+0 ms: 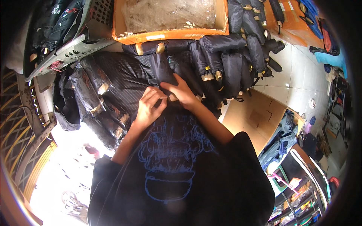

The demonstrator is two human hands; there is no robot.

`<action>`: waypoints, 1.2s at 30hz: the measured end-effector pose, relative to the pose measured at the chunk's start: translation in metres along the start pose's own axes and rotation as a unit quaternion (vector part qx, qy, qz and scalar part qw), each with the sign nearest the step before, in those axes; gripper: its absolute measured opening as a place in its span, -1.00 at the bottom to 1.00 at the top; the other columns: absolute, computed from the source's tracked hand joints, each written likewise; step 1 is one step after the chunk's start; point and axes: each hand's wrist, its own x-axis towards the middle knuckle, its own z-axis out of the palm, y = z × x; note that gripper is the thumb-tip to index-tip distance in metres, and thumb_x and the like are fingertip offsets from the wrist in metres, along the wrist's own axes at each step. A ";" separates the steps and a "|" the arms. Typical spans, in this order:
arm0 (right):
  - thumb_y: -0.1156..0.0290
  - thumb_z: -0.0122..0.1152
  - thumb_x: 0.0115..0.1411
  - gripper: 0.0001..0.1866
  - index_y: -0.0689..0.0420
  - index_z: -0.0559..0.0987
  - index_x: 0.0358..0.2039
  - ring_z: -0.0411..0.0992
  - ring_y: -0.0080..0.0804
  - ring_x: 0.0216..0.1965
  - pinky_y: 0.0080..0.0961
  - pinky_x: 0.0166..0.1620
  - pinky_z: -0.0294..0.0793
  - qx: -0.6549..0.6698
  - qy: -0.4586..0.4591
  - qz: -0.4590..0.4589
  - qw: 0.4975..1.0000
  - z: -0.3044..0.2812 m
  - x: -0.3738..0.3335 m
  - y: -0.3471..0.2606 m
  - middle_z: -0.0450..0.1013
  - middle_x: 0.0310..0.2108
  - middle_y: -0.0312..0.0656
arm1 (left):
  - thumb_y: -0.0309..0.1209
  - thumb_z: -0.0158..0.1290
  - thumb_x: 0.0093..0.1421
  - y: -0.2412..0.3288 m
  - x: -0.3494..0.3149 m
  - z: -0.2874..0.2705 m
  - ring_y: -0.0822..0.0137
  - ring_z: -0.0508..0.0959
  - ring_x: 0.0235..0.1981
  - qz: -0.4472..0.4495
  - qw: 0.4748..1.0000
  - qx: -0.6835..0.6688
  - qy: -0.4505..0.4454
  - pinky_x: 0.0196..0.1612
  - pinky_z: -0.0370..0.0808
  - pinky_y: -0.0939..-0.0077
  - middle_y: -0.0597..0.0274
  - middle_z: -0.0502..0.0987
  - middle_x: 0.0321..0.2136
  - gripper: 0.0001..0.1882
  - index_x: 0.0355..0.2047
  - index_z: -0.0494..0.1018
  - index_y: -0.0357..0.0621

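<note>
A compact folding umbrella (160, 64) in a black fabric sleeve lies tilted in front of my chest, its near end between my hands. My right hand (184, 92) is wrapped round its lower part, with the thumb across the top. Beside that end, my left hand (150, 106) is closed in a pinch, and what its fingertips hold is hidden. Similar black sleeved umbrellas (232, 69) with pale handle ends are heaped to the right. Under the held one spreads dark pinstriped cloth (126, 73).
An open orange-edged carton (169, 37) with clear plastic inside stands ahead. Plastic-wrapped umbrellas (85, 88) lie at left below a grey perforated crate (62, 56). A brown cardboard box (254, 119) is at right, near white floor tiles (301, 71). A metal lattice gate (24, 120) borders the far left.
</note>
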 end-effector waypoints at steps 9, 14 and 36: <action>-0.05 0.18 0.21 -0.26 0.28 0.26 0.17 0.29 -0.34 0.15 -0.36 0.22 0.19 -0.034 -0.059 -0.378 0.923 0.021 -0.035 -0.006 0.35 0.05 -0.07 | -0.25 0.25 0.11 0.016 0.074 0.002 0.27 0.59 -0.26 -0.250 0.799 -0.536 0.113 -0.17 0.57 0.37 0.09 0.53 -0.21 -0.43 0.03 0.31 -0.25; -0.11 -0.47 0.39 -0.37 0.22 0.37 -0.07 0.33 -0.35 -0.01 -0.39 0.13 0.22 0.155 0.089 -0.378 0.908 0.038 -0.037 -0.012 0.38 -0.10 -0.14 | -0.44 0.27 0.05 0.055 0.090 0.016 0.29 0.58 -0.43 -0.226 0.789 -0.553 0.142 -0.31 0.55 0.42 0.15 0.53 -0.40 -0.61 -0.15 0.39 -0.26; 0.06 0.42 0.01 -0.14 0.16 0.13 0.15 0.51 -0.16 -0.31 -0.33 -0.28 0.56 0.050 -0.198 -0.257 0.945 -0.006 -0.032 -0.039 0.34 -0.09 0.02 | -0.36 0.13 0.19 0.064 0.123 -0.013 0.28 0.54 -0.12 -0.149 0.886 -0.439 -0.012 -0.20 0.55 0.44 0.01 0.43 -0.05 -0.44 0.17 0.22 -0.10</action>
